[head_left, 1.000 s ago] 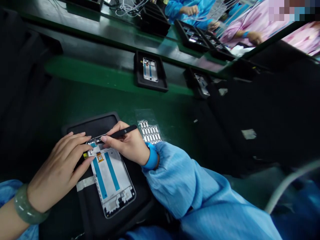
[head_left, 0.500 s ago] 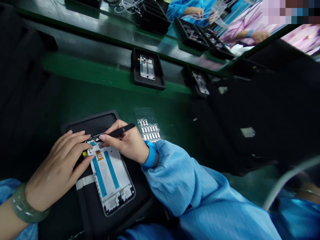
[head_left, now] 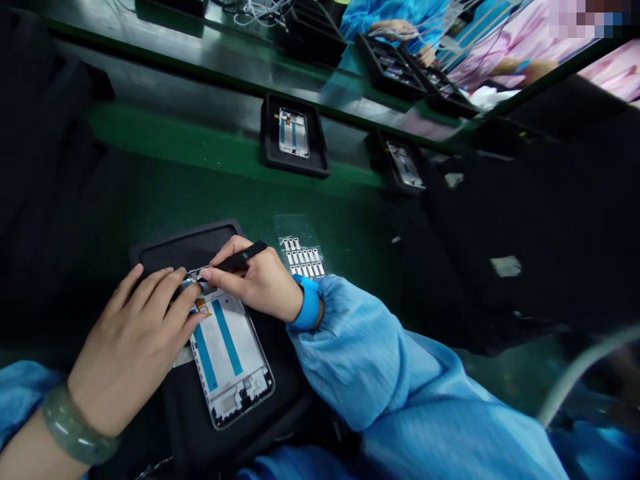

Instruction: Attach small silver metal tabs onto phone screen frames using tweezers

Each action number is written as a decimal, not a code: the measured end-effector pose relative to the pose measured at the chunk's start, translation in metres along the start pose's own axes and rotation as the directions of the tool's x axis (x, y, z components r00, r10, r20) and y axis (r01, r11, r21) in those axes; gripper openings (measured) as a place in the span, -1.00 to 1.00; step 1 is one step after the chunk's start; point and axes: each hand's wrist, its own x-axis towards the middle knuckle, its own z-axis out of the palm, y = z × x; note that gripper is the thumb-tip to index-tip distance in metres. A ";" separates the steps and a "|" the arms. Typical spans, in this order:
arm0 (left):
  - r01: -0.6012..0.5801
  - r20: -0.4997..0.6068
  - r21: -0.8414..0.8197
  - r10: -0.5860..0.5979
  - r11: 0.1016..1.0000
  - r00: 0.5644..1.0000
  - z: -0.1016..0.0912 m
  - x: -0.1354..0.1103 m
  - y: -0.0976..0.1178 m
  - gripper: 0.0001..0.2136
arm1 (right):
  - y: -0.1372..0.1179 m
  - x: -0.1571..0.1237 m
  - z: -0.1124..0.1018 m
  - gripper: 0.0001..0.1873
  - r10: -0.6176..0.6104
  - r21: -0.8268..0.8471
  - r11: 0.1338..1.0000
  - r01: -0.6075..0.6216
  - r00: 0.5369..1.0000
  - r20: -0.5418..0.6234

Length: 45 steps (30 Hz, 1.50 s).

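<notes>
A white phone display frame (head_left: 231,357) with a metal rim, two blue strips and a small orange flex part lies on a black padded tray (head_left: 187,240). My left hand (head_left: 133,347) presses down on its upper end, with the fingers covering that corner. My right hand (head_left: 255,280) pinches black tweezers (head_left: 241,258), and their tips touch the frame's top edge. The exact spot under the tips is hidden by my fingers. A clear sheet of small white-and-metal parts (head_left: 303,257) lies just beyond my right hand.
Black trays with similar frames (head_left: 294,137) stand on the green bench ahead. Beyond them are more trays, tangled cables (head_left: 260,10), and co-workers' hands in blue and pink sleeves (head_left: 520,67). A pale cable (head_left: 585,373) curves at the right.
My left hand has slid up and to the right over the frame's top corner. The frame sits slightly further right, and the tweezers stay at its top edge.
</notes>
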 end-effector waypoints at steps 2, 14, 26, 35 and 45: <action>0.021 0.010 0.010 -0.021 1.000 1.000 0.001 0.000 0.004 -0.65 | -0.003 0.005 -0.004 -0.70 0.048 0.175 0.984 -0.040 0.998 -0.041; 0.104 -0.030 -0.008 -0.104 0.995 0.994 0.008 -0.002 0.007 -0.60 | 0.010 0.022 0.007 -0.67 -0.016 0.341 0.940 0.015 1.000 -0.001; 0.112 -0.050 -0.055 -0.115 0.992 0.992 0.009 -0.002 0.006 -0.63 | 0.003 0.018 0.006 -0.88 -0.148 -0.009 0.989 0.150 0.983 0.110; 0.120 -0.054 -0.066 -0.124 0.991 0.991 0.009 -0.001 0.006 -0.64 | 0.001 0.018 0.006 -0.91 -0.180 -0.096 0.978 0.187 0.981 0.076; 0.099 -0.105 -0.030 -0.102 0.995 0.989 0.010 -0.001 0.006 -0.65 | -0.010 0.020 0.006 -0.93 -0.396 -0.316 0.830 0.461 0.884 0.248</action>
